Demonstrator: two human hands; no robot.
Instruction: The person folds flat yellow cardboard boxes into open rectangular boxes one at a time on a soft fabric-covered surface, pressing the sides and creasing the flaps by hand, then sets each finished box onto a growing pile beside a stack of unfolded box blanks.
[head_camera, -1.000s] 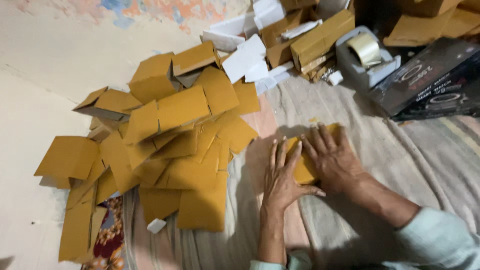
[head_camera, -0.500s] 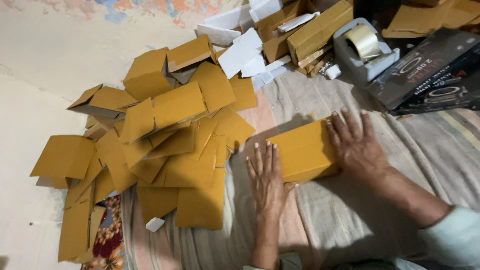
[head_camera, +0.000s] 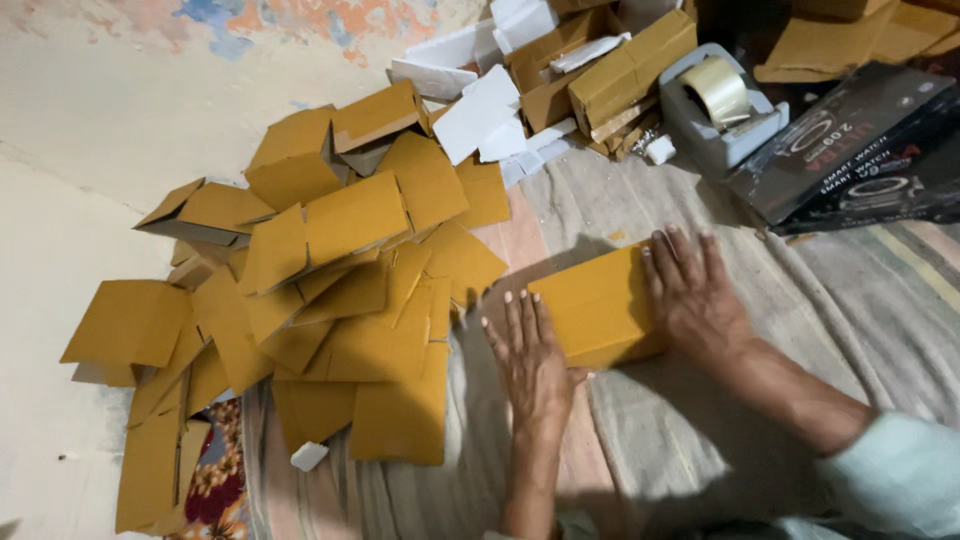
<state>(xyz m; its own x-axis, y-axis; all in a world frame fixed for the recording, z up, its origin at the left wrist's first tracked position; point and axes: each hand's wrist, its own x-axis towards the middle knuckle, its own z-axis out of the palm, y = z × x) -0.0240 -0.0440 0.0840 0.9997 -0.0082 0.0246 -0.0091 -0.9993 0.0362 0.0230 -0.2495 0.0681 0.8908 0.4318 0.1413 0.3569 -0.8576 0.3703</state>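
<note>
While both arms reach in from the bottom edge, the left hand (head_camera: 533, 360) lies flat, fingers spread, palm down on the striped cloth (head_camera: 700, 460), its thumb side touching the near left edge of a folded brown cardboard box (head_camera: 598, 308). Right beside it, the right hand (head_camera: 698, 295) is also open, fingers spread and pressed on the box's right end. The box sits on the cloth between the two hands. Further left, a loose heap of flat and half-folded brown cartons (head_camera: 340, 270) sprawls over the cloth edge onto the pale floor (head_camera: 70, 200). Beyond, white card pieces (head_camera: 478, 110), a grey tape dispenser (head_camera: 715, 115) with a tape roll, and black printed boxes (head_camera: 850, 150) at far right.
</note>
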